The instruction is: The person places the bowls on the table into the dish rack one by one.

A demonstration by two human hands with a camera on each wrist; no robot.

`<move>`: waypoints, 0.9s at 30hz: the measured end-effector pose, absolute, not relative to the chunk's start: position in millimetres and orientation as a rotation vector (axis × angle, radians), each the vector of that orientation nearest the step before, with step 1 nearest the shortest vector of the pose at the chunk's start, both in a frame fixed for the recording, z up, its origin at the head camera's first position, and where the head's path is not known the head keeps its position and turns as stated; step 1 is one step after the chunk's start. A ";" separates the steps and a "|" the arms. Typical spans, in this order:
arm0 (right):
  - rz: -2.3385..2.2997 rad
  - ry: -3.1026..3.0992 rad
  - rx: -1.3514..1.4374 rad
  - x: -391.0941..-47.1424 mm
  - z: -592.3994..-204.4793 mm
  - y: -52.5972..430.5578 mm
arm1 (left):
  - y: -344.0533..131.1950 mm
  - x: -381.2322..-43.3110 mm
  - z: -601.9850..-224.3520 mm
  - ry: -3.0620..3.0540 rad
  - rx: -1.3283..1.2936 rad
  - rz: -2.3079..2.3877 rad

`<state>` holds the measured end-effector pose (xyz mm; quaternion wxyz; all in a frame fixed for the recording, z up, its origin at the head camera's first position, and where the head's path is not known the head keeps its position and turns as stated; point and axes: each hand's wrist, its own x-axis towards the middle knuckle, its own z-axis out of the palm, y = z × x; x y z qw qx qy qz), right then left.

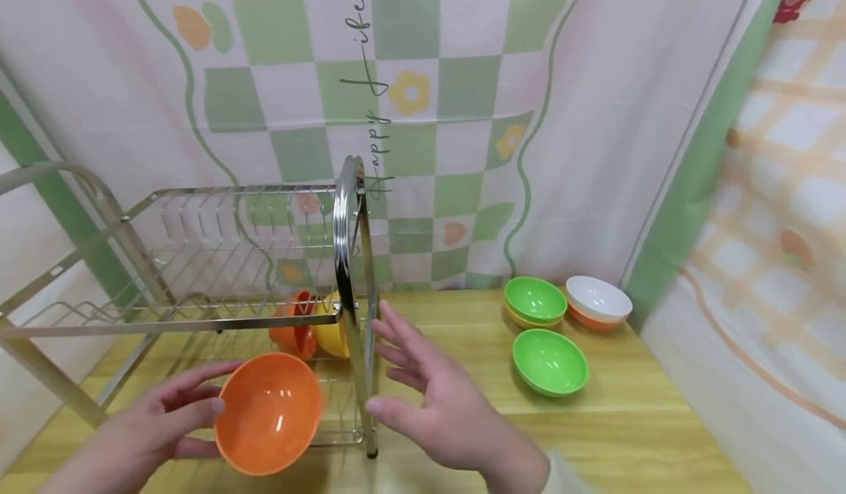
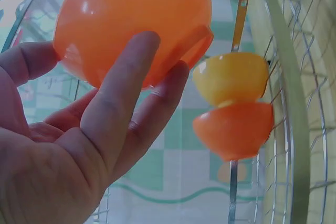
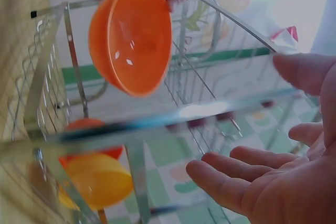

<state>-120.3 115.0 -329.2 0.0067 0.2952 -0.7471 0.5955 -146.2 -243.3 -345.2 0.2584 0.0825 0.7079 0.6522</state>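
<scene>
An orange bowl (image 1: 268,415) is held by my left hand (image 1: 161,424), its thumb at the rim and fingers behind; its inside faces the head camera. In the left wrist view the fingers lie along the outer wall of the orange bowl (image 2: 136,19). My right hand (image 1: 439,398) is beside the rack's right end post, fingers spread, holding nothing. On the lower tier of the metal dish rack (image 1: 284,327), a second orange bowl (image 1: 291,325) and a yellow bowl (image 1: 333,327) stand on their sides, one against the other.
At the right of the wooden table (image 1: 456,347), a green bowl (image 1: 536,299) sits in a yellow one, a white bowl (image 1: 598,297) in an orange one, and another green bowl (image 1: 550,362) stands nearer. A patterned curtain (image 1: 410,149) hangs behind the rack.
</scene>
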 end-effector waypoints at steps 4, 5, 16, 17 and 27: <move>1.929 -2.363 0.888 -120.1 -329.7 99.0 | -249.7 -147.8 -341.8 1.941 0.186 1.758; 1.940 -2.365 0.875 -119.9 -329.9 96.2 | -250.6 -148.4 -341.0 1.936 0.174 1.758; 1.724 -2.393 0.756 -125.3 -327.4 82.4 | -263.0 -147.5 -340.0 2.225 0.192 1.788; 1.710 -2.396 0.743 -126.0 -327.5 81.4 | -264.2 -147.1 -339.1 2.300 0.193 1.779; 1.580 -2.343 0.774 -133.5 -331.8 77.5 | -263.6 -150.6 -309.9 2.824 0.050 1.279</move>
